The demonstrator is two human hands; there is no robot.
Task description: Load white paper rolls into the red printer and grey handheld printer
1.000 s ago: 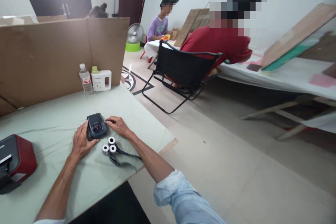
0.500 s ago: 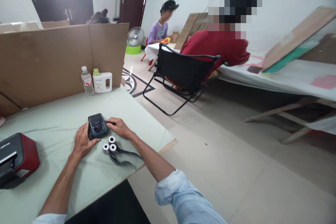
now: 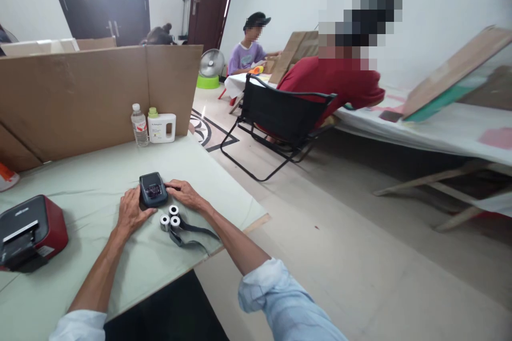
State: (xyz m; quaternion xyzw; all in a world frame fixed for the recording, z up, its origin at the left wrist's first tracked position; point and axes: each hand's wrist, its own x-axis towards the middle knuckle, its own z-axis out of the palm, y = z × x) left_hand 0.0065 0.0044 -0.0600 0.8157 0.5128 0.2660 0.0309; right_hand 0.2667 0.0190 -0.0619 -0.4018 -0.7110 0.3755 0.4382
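A small dark portable printer (image 3: pixel 153 190) lies on the pale green tabletop, a shiny dark window on its upper face. My left hand (image 3: pixel 132 210) is curved round its left side and near corner, thumb apart from the fingers. Against the printer's right edge, my right hand (image 3: pixel 184 193) has its fingers bent and closed; the fingertips are partly hidden. Three small white paper rolls (image 3: pixel 175 221) stand close together just in front of the printer. Beside them a dark grey strap (image 3: pixel 196 230) trails under my right forearm.
A red and black boxy machine (image 3: pixel 34 232) stands at left. At the back are a water bottle (image 3: pixel 140 127), a white jug (image 3: pixel 162 127) and a cardboard screen (image 3: pixel 80 98). The table's edge (image 3: pixel 260 219) lies right. A person in red (image 3: pixel 308 77) sits on a black chair (image 3: pixel 284 117).
The view has shifted slightly, so the table things sit a little further right in the picture. Both hands keep their places at the printer.
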